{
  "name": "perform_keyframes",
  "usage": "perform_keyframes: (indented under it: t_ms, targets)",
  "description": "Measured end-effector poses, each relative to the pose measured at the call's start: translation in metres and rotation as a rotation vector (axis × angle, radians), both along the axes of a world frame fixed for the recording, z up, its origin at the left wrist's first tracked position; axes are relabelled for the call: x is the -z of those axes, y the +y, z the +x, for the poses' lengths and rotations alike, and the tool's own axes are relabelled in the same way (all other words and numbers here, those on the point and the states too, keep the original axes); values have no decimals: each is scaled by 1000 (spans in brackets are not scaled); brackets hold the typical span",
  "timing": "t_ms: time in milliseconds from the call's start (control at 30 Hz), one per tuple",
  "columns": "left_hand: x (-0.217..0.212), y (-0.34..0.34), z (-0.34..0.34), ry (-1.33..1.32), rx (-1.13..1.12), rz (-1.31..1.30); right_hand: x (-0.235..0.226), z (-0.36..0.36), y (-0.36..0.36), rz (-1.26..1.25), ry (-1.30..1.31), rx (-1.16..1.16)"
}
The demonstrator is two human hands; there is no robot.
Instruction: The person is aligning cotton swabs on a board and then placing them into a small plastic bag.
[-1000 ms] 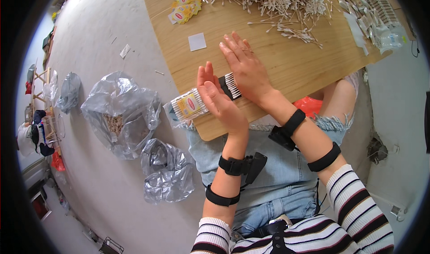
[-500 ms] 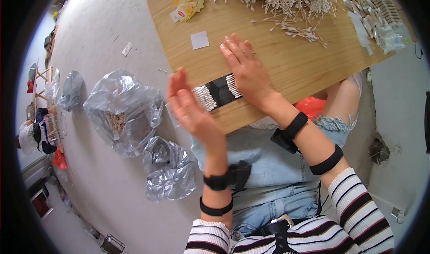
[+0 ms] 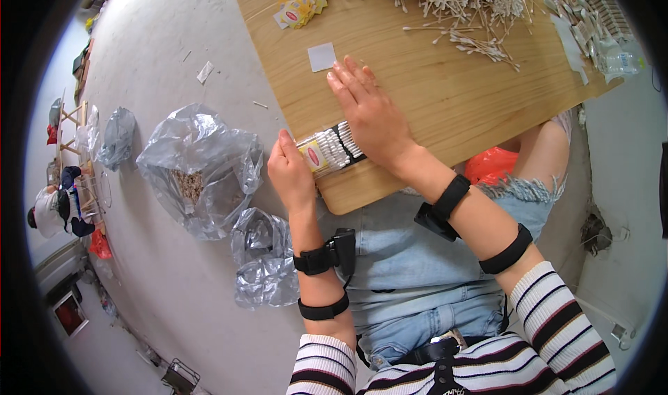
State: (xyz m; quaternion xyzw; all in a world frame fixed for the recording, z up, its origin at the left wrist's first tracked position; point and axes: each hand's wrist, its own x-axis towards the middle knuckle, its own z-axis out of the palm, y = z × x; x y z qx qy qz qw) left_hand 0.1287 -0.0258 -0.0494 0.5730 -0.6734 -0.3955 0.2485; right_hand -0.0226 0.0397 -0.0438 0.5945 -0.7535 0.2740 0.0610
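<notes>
A clear packet with a yellow label lies at the left edge of the wooden table, around the ends of white cotton swabs. My left hand is closed on the packet's left end, with the thumb up and the fingers curled. My right hand lies flat, fingers stretched out, over the right part of the swab row and hides it. Between the swabs and under them shows a black piece. Just beyond my right fingertips is a small white square card.
A big heap of loose swabs covers the far side of the table. Yellow labels lie at the far left, filled packets at the far right. Grey plastic bags stand on the floor to the left.
My left hand has closed on the packet's left end, where the yellow label now shows. The left swabs sit closer to my right hand, and the black gap has narrowed.
</notes>
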Motion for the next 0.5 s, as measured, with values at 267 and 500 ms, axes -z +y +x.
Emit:
perform_keyframes:
  t_ms: [267, 500]
  targets:
    - [-9, 4, -7, 141, 0, 8, -1, 24, -12, -89, -255, -68]
    - [-15, -3, 9, -103, 110, -2, -9, 50, -26, -277, -1027, -86]
